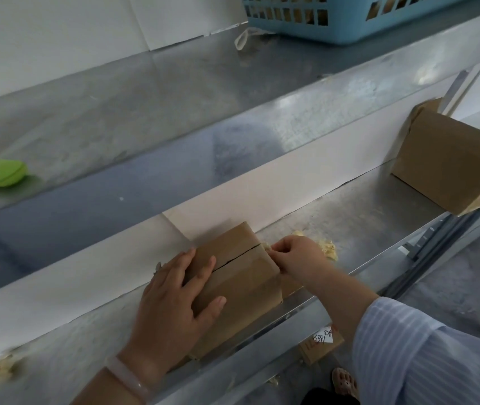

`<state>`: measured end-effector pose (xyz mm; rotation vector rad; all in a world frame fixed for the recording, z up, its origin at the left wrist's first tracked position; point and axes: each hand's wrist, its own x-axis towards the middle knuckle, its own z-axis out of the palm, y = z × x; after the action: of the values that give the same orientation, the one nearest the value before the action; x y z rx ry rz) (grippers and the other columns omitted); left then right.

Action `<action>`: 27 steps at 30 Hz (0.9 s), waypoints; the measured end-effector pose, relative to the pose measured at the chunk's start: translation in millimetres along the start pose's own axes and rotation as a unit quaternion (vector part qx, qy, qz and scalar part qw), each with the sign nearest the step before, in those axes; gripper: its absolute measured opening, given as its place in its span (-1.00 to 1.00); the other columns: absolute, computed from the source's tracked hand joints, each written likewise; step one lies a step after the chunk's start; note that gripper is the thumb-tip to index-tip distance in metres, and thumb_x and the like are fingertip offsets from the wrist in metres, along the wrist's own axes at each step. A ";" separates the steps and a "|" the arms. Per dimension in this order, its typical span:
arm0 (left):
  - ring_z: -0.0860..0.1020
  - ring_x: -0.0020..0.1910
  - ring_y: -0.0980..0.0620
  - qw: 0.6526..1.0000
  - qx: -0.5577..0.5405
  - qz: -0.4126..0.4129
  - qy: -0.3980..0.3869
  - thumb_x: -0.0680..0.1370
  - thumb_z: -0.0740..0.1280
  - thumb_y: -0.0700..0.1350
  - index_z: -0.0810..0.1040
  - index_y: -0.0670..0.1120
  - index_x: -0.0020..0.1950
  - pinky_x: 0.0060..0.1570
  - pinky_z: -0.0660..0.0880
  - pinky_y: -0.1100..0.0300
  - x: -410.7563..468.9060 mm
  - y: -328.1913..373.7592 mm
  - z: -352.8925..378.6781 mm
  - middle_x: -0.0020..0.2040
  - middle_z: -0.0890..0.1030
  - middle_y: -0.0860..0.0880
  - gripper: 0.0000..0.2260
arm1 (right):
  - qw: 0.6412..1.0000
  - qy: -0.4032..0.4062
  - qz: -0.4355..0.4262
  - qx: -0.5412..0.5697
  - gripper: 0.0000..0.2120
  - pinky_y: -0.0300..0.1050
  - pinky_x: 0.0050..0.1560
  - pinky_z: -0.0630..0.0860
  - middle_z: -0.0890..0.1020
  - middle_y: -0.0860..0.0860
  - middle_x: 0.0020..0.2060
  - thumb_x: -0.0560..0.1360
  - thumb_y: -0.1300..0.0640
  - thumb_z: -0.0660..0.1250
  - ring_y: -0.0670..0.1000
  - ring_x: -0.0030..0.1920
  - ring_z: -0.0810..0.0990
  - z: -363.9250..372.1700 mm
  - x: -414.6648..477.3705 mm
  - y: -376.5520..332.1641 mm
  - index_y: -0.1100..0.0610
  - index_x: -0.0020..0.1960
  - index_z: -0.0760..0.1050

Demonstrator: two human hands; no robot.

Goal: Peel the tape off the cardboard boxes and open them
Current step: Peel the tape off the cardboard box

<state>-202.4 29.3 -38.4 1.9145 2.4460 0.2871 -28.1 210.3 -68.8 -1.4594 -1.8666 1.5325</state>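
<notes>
At lower centre of the frame, the box (238,276) is being pressed onto the shelf (364,206) by the flat, spread left hand (174,299), probably to steady it while tape (266,247) at its right end is being pinched by the right hand (297,255).

The cardboard box (241,287) is plain brown with pale yellowish tape (266,246), and the second box (443,165) is the same brown. The basket (349,27) is light blue with a grid of square holes, the sleeve (425,361) pale blue with thin white stripes, the shelf (364,206) dull silver-grey.
</notes>
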 end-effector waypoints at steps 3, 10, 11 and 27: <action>0.29 0.45 -0.05 1.000 0.000 -0.003 -0.001 0.52 -0.05 0.40 0.32 0.16 0.47 0.37 0.19 0.01 0.0 0.4 -0.8 0.49 0.30 -0.03 -0.39 | 0.992 0.061 -0.042 -0.098 -0.90 -0.41 -0.36 0.39 0.61 -0.09 -0.24 0.53 0.05 0.39 -0.20 -0.30 0.55 6.1 -2.1 -0.3 0.03 -0.13 0.53; 0.32 0.43 -0.06 1.000 -0.004 0.001 0.002 0.53 -0.03 0.38 0.36 0.13 0.45 0.36 0.20 0.03 0.0 0.9 -1.1 0.47 0.33 -0.04 -0.40 | 0.998 0.036 -0.050 -0.008 -0.92 -0.33 -0.09 0.46 0.61 -0.17 -0.14 0.52 0.11 0.40 -0.19 -0.11 0.55 4.8 -6.8 17.9 -0.07 -0.08 0.56; 0.31 0.43 -0.05 1.000 -0.005 0.000 0.002 0.52 -0.03 0.38 0.36 0.13 0.45 0.36 0.19 0.02 -0.1 1.0 -0.9 0.47 0.32 -0.03 -0.40 | 0.998 0.019 -0.057 0.006 -0.93 -0.32 -0.06 0.48 0.61 -0.20 -0.15 0.53 0.09 0.40 -0.20 -0.09 0.56 1.6 -7.5 17.2 -0.08 -0.04 0.60; 0.31 0.43 -0.05 1.000 -0.001 -0.003 0.001 0.52 -0.03 0.38 0.34 0.14 0.46 0.38 0.12 0.05 -1.3 0.5 -0.2 0.47 0.32 -0.03 -0.40 | 0.996 -0.076 0.022 0.052 -0.78 -0.14 -0.09 0.64 0.68 0.05 0.00 0.63 0.03 0.24 0.04 -0.02 0.66 5.3 8.6 16.7 0.05 0.14 0.62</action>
<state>-201.6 28.2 -38.3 1.9077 2.4512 0.2922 -27.4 213.0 -88.1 -1.3815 -1.8182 1.7789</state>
